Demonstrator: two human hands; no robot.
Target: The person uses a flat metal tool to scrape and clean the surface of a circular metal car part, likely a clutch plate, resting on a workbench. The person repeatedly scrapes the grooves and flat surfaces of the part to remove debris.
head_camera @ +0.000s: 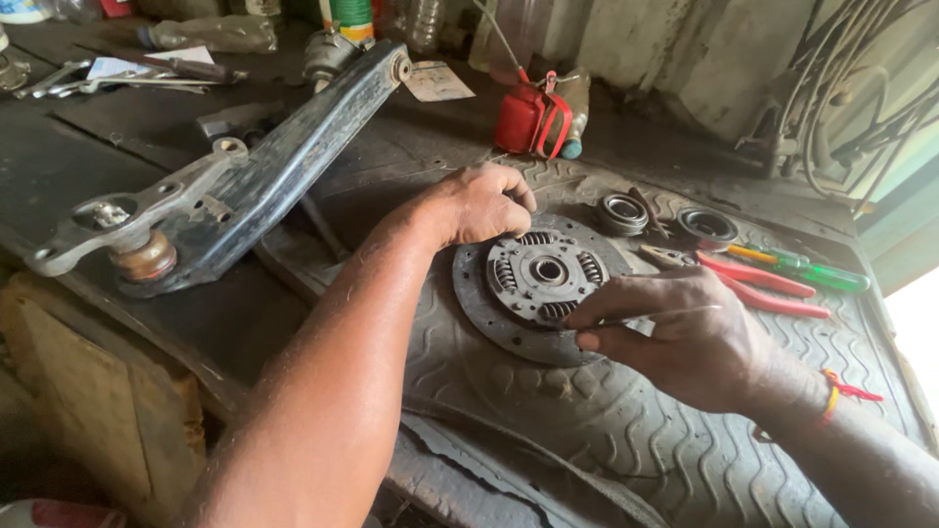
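Looking down from the head view, I am working on a round clutch disc [541, 284] that is lying flat on a ribbed rubber mat [626, 430] spread over the desk [117, 166], roughly in the middle of the scene. My left hand [479, 203] is resting curled on the disc's far-left rim, its grip closed loosely against the edge and steadying it. My right hand [685, 337] is coming in from the near right, its grip pinching a thin metal rod [646, 315] between thumb and fingers, with the tip pointing toward the sprung hub. To do this well, I judge I should be keeping the disc pressed flat with the left hand and holding the thin tool low and steady, so it is not slipping off the hub. To the right, red-handled pliers [758, 284] and a green-handled screwdriver [807, 267] are lying just beside two round bearing rings [623, 213]. Far left, a long black suspension arm [245, 176] is lying across the desk, and a red oil can [528, 117] is standing at the far side.
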